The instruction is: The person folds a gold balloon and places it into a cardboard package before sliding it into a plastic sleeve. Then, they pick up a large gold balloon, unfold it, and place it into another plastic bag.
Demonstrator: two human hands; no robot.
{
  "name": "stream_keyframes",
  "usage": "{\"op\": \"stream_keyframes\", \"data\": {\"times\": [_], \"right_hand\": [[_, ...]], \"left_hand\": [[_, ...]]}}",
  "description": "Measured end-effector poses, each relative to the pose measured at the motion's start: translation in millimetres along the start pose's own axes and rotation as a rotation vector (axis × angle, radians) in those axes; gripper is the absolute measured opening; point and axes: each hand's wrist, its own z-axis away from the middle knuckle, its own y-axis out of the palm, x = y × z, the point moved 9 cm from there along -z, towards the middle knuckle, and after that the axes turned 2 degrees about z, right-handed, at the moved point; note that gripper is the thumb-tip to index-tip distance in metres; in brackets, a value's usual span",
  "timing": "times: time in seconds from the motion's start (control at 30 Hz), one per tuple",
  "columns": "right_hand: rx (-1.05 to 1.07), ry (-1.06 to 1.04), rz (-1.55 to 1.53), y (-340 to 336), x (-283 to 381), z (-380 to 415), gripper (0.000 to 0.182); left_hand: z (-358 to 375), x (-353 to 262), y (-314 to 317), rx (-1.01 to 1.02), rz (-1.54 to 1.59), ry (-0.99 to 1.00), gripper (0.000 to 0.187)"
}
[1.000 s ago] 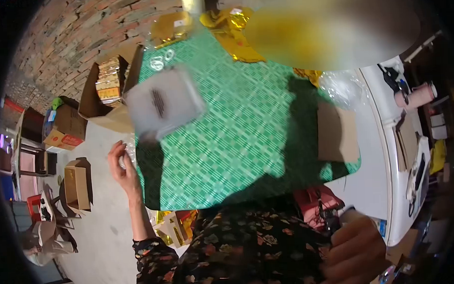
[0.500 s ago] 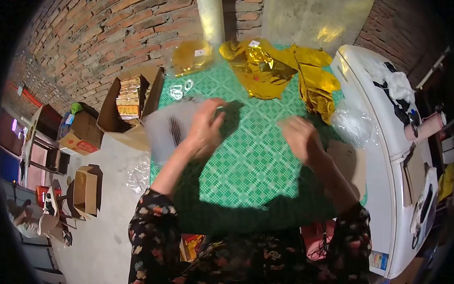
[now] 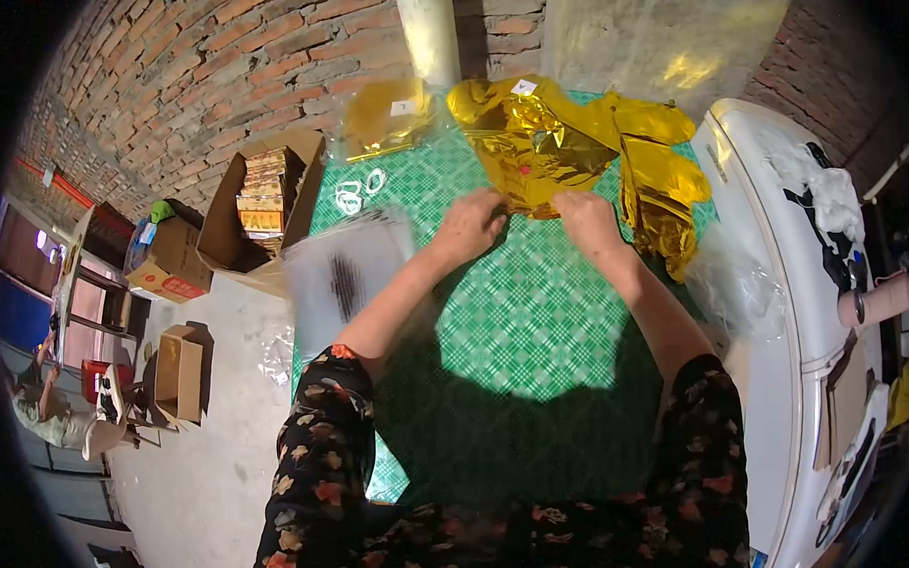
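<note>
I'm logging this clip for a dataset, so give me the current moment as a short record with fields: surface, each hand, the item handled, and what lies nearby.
surface: table with green checked cloth
left hand: left hand touching the near edge of the gold foil balloon
right hand: right hand on the same edge, beside the left
item state: crumpled, flat, deflated
nearby left: clear plastic bag with dark print, blurred
nearby far: packaged gold foil, white rings
off table: open cardboard box by the brick wall
</note>
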Motion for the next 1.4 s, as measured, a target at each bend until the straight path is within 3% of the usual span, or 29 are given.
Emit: {"op": "stream_keyframes", "data": {"times": [0.1, 0.2, 0.3, 0.4, 0.5, 0.6, 0.8, 1.0, 1.1, 1.2, 1.3, 1.4], "right_hand": [[-0.146, 0.077, -0.167, -10, -5, -6, 0.016], [-0.094, 0.129, -0.194, -11, -10, -5, 0.019], [-0.055, 0.210, -0.274, -9, -14, -4, 0.021], [-0.048, 0.221, -0.274, -7, -12, -3, 0.017], [-0.255, -0.005, -0.159, -18, 9, -5, 0.013], [-0.282, -0.105, -0.144, -16, 17, -1, 0.011], [-0.166, 0.013, -0.210, -13, 0, -14, 0.016], [-0.109, 0.506, -0.729, 14, -38, -7, 0.030], [0.059, 0.593, -0.844, 24, -51, -10, 0.034], [0.074, 0.525, -0.777, 31, -66, -16, 0.036], [-0.046, 0.531, -0.772, 37, -81, -19, 0.033], [-0.158, 0.509, -0.757, 31, -89, -24, 0.027]], "left_hand": [[2, -9, -13, -0.197, 0.078, 0.121, 0.025], [-1, -7, -13, -0.229, 0.057, 0.121, 0.023], [-6, 4, -1, -0.107, 0.020, -0.008, 0.026], [-8, -2, 1, -0.156, -0.094, 0.003, 0.026], [-13, 2, 5, -0.245, -0.099, -0.029, 0.024], [-15, 5, 6, -0.265, -0.101, -0.082, 0.023], [-15, 9, 8, -0.268, -0.102, -0.144, 0.025], [-13, 5, 9, -0.297, -0.144, -0.087, 0.035], [-13, 7, 11, -0.303, -0.162, -0.096, 0.037], [-13, 6, 10, -0.311, -0.146, -0.099, 0.038], [-13, 4, 8, -0.307, -0.130, -0.112, 0.036], [-9, -20, -1, -0.357, -0.285, 0.022, 0.032]]}}
